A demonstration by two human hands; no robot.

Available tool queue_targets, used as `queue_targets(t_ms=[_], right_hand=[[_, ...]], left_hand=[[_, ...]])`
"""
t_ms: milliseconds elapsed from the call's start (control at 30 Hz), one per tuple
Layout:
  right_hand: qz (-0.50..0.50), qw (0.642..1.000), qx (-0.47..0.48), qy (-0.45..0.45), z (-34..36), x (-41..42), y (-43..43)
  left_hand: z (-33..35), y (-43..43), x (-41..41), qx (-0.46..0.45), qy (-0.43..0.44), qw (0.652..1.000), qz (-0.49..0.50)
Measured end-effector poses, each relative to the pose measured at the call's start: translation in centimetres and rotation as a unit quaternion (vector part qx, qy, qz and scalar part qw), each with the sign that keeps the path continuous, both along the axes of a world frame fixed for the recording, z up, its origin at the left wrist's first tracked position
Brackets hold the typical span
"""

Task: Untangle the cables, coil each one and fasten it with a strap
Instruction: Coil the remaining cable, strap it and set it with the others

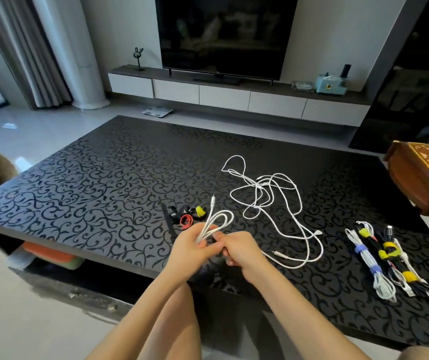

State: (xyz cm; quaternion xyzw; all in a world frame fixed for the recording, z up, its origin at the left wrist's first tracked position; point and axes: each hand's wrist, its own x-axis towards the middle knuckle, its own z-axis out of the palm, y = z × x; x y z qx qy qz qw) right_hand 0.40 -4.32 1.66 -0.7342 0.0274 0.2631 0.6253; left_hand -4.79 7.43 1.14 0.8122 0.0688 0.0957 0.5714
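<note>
White cable (217,221): thin, round, smooth sheath, folded into long narrow loops with rounded ends. It is held above the near edge of the table (99,183), in front of the person. One straight metal-tipped plug sticks up out of the loops.

Left hand (190,245): fingers curled round the lower part of the loops, gripping them as one bunch. Right hand (240,252): fingers curled, thumb and forefinger pinching the strands just beside the left hand. The two hands touch.

Straps (186,219): small heap on the table just behind the left hand. One long flat black strip, one red band curled into a ring, one yellow band, and some curled black ones.

Tangled cables (268,201): white, loose, lying in crossing loops on the table to the right of the hands, with small plugs at the ends.

Bundles (379,258): at the far right of the table, side by side and touching. A white coil is bound with two blue bands; black and white coils are bound with yellow bands.

Table: glossy black top with a matt scrolling vine pattern, rectangular.

Beyond: a carved wooden box (426,175) at the right edge, a dark television (223,35) on a low white cabinet (223,96), and grey curtains (26,48).
</note>
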Motion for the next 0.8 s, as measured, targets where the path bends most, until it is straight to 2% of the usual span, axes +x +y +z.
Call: queue_targets(t_ms=[200, 333, 433, 567, 733, 800], right_hand=[[0.066, 0.996, -0.008, -0.064, 2.4, -0.5, -5.6], [0.049, 0.995, -0.009, -0.091, 4.3, -0.9, -9.0], [0.04, 0.995, 0.017, -0.088, 5.1, -1.3, -11.2], [0.066, 0.991, 0.063, -0.095, 5.3, -1.9, -13.6], [0.004, 0.982, 0.057, -0.178, 4.7, -3.2, -14.6], [-0.016, 0.977, 0.061, -0.203, 4.6, -3.6, -14.9]], left_hand=[[1.7, -3.2, 1.0, 0.085, -0.018, 0.995, -0.052], [2.8, -5.6, 1.5, 0.177, -0.02, 0.979, -0.1], [3.4, -7.5, 1.5, 0.198, -0.027, 0.971, -0.128], [4.3, -9.5, 1.5, 0.115, -0.042, 0.986, -0.114], [5.3, -11.6, 0.8, 0.07, -0.04, 0.991, -0.107], [5.7, -12.1, 0.6, 0.008, -0.014, 0.993, -0.117]])
